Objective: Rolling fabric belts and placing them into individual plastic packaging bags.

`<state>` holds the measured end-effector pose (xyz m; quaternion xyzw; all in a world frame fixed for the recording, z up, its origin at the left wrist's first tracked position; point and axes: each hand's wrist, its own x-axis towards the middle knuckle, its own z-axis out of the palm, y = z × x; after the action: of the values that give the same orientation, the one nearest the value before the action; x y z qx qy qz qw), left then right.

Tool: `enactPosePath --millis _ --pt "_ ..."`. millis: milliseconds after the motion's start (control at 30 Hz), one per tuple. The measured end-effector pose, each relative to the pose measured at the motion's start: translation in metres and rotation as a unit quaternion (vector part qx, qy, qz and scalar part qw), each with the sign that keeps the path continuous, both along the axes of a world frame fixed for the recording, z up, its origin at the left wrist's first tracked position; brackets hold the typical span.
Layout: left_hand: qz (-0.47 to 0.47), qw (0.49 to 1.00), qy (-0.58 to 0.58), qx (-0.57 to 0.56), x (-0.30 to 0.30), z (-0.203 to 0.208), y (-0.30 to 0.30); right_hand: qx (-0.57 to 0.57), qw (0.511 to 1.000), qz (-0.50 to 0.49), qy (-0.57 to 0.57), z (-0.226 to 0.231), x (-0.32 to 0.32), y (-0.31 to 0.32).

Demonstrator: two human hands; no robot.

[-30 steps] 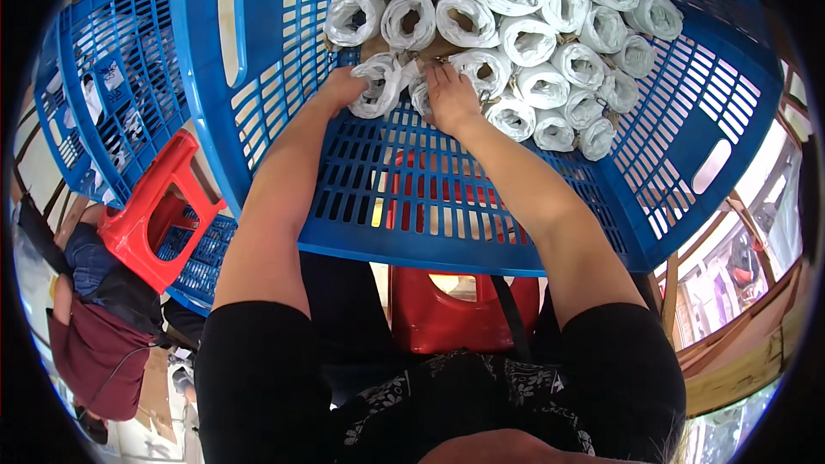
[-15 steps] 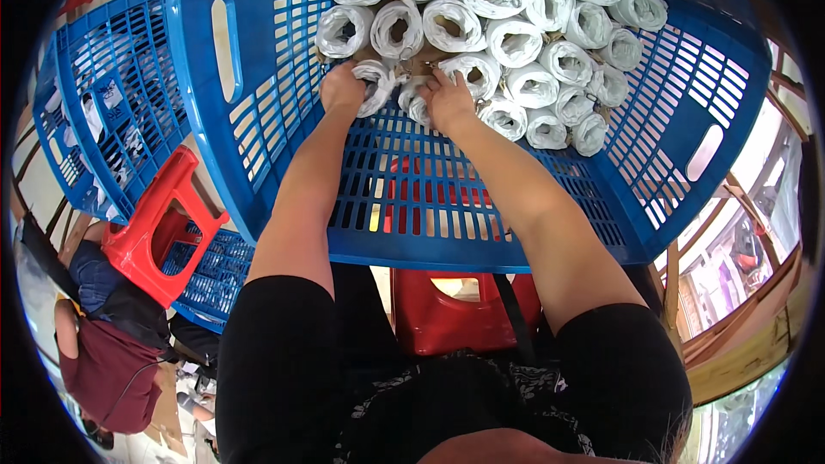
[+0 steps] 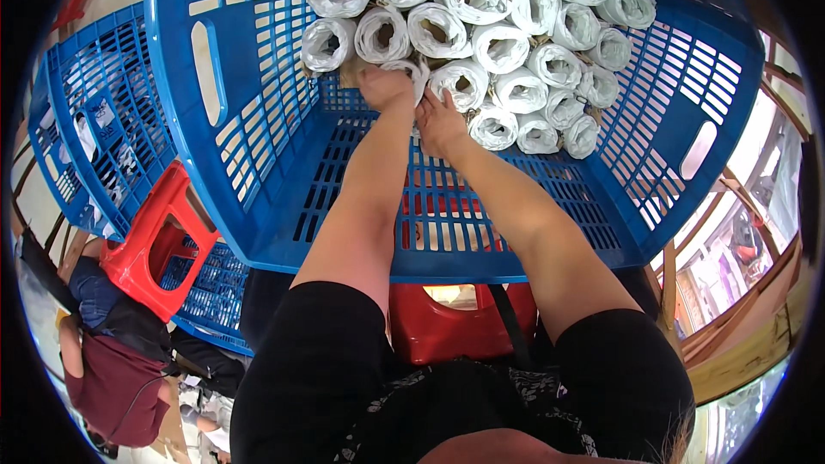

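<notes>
Left grip [image 3: 387, 88] shifted right, room toward crate wall [image 3: 241, 43], hold unclear

- Rolls [image 3: 501, 49] stacked in main crate [image 3: 666, 125], far end, ctr to R.
- L hand [image 3: 387, 88] + R hand [image 3: 442, 126] side by side, stack's near L edge.
- 2nd crate [image 3: 101, 109] L of main.
- L stool [image 3: 129, 266] nearer than 2nd crate.
- Co-worker [image 3: 112, 382] near L.
- Ctr stool [image 3: 447, 331] below main's near rim.
</notes>
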<state>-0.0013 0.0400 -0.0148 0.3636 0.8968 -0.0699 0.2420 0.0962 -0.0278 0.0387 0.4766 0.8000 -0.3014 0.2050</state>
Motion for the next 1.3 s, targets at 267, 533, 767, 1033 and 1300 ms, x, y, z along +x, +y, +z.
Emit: enactPosePath --millis 267,533,767,1033,1300 --pt "-0.087 0.955 -0.281 0.036 -0.062 0.003 -0.013 -0.095 0.815 -0.569 0.051 0.017 -0.014 0.042" --pt "-0.277 0.866 -0.409 -0.074 -0.056 -0.003 0.009 -0.115 0.821 -0.558 -0.036 0.009 -0.016 0.046" --pt "0.019 0.891 -0.442 0.105 -0.067 -0.041 -0.034 -0.269 0.743 -0.612 -0.034 -0.019 0.000 0.049" --pt "-0.026 0.829 -0.557 -0.028 0.003 -0.025 -0.021 -0.240 0.805 -0.541 0.031 -0.020 0.044 0.031" --pt "-0.506 0.814 -0.191 -0.212 -0.038 0.064 0.016 0.038 0.893 -0.374 0.247 0.308 0.061 0.003"
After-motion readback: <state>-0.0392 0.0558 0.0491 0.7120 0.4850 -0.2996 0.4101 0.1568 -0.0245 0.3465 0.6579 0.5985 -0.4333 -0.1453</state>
